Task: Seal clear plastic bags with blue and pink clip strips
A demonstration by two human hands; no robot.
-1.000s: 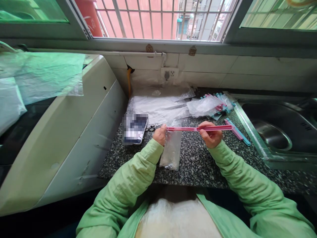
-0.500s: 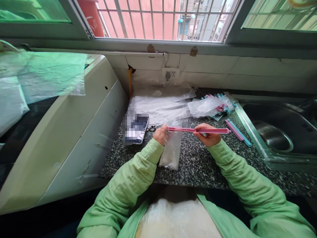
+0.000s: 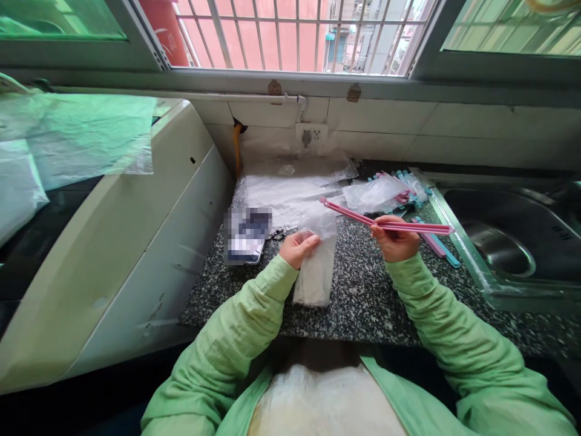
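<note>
At centre frame, our left hand (image 3: 297, 247) had its fingers pinched on the small clear plastic bag (image 3: 315, 266) standing on the speckled dark stone worktop (image 3: 363, 297). Just right of it, our right hand (image 3: 394, 237) gripped the long pink plastic sealing clip (image 3: 385, 220), fingers closed round its middle, clip tilted up-left, clear of the bag.

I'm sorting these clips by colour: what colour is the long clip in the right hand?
Pink; the long clip in the right hand shows best in the head view.
</note>
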